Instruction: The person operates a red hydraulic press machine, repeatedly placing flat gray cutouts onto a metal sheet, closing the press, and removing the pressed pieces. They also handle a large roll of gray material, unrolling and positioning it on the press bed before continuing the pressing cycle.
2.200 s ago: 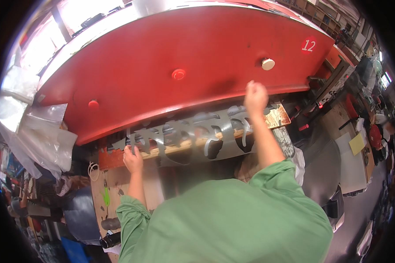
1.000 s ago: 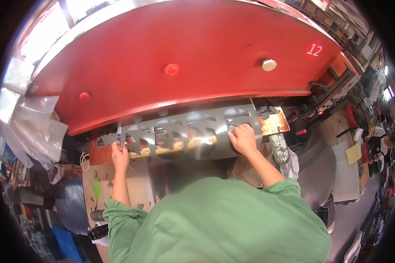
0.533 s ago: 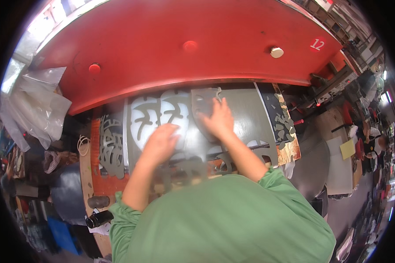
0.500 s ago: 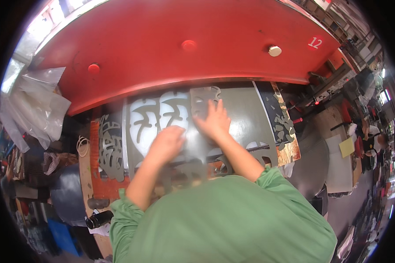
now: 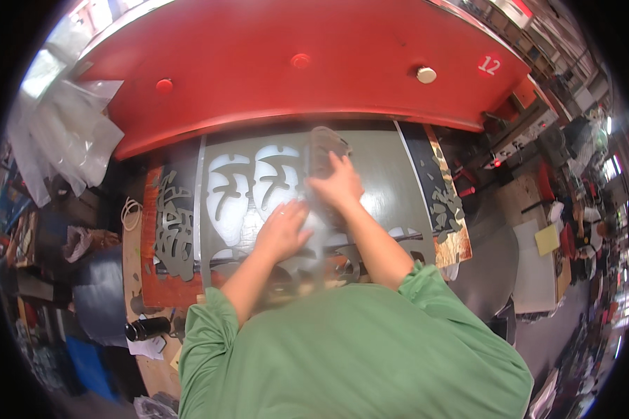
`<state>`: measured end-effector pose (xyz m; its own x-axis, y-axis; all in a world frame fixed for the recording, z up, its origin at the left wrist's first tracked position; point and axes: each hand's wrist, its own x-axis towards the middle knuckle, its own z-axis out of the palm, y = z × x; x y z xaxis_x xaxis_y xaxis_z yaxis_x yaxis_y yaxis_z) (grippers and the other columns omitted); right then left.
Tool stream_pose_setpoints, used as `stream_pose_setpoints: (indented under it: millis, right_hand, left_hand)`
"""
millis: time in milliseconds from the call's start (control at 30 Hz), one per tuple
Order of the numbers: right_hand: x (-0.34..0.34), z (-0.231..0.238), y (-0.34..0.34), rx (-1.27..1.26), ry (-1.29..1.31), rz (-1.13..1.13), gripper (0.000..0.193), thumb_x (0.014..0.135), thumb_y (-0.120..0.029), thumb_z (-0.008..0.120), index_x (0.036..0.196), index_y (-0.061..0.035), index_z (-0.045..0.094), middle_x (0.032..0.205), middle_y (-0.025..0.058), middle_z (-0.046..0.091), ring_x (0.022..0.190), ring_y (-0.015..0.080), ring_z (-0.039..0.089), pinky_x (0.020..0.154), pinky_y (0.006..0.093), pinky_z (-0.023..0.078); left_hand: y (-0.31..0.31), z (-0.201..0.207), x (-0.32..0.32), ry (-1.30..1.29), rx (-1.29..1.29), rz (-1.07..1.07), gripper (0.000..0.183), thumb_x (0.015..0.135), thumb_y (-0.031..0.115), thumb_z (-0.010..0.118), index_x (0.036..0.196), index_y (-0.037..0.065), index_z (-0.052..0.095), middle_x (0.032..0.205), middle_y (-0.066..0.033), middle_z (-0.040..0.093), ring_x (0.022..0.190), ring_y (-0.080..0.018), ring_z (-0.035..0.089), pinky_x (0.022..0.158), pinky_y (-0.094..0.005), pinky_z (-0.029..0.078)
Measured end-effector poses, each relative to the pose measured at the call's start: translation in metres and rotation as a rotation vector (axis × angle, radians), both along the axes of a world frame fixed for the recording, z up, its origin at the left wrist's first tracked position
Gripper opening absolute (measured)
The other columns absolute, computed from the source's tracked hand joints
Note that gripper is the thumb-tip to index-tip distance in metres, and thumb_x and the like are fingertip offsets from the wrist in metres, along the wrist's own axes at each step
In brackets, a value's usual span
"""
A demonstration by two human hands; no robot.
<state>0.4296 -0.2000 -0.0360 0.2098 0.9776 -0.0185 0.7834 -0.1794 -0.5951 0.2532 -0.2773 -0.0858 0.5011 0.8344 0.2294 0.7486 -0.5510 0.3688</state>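
Note:
A grey sheet point(image 5: 388, 167) lies flat under the red press. Two sole-shaped openings point(image 5: 227, 202) in its left half show white beneath, with curved grey strips in them. Right of these, a long, rounded cutting die point(image 5: 320, 143) sits over the sheet, blurred by motion. My right hand point(image 5: 338, 184) grips the die, thumb at its left side and fingers across its upper part. My left hand point(image 5: 283, 229) is open, fingers stretched, beside the lower left of the die. Whether it touches the die cannot be told.
The red press head point(image 5: 258, 77) spans the far side. Dark cut scraps lie at the left point(image 5: 175, 230) and right point(image 5: 446, 202) of the sheet. A black bottle point(image 5: 147, 328) rests at the lower left. Clear plastic sheeting point(image 5: 70, 140) hangs at the far left.
My left hand has moved down slightly and its fingers have spread. The die under my right hand has shifted and blurred. The view has tilted a little.

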Motion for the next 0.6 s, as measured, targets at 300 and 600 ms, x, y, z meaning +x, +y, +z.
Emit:
stream_pose_setpoints:
  millis: [300,600]
  right_hand:
    - [0.109,-0.008,0.014,-0.040,1.426,0.124,0.069,0.085,-0.022,0.065,0.145,0.0017,0.041,0.128,0.0151,0.058,0.110,0.0236,0.060,0.091,0.0348,0.051]
    - [0.124,0.005,0.016,-0.022,1.494,0.125,0.064,0.087,-0.017,0.061,0.146,-0.0021,0.040,0.123,0.0145,0.060,0.111,0.0217,0.060,0.091,0.0347,0.050]
  left_hand:
    - [0.015,0.047,0.020,0.420,0.006,-0.057,0.057,0.085,0.039,0.069,0.127,0.003,0.058,0.126,-0.0140,0.062,0.123,-0.0341,0.054,0.106,-0.0456,0.041]
    - [0.086,0.072,0.166,-0.743,-0.542,0.257,0.045,0.095,0.042,0.060,0.113,0.002,0.051,0.096,-0.0113,0.062,0.080,-0.0185,0.061,0.070,-0.0315,0.052]
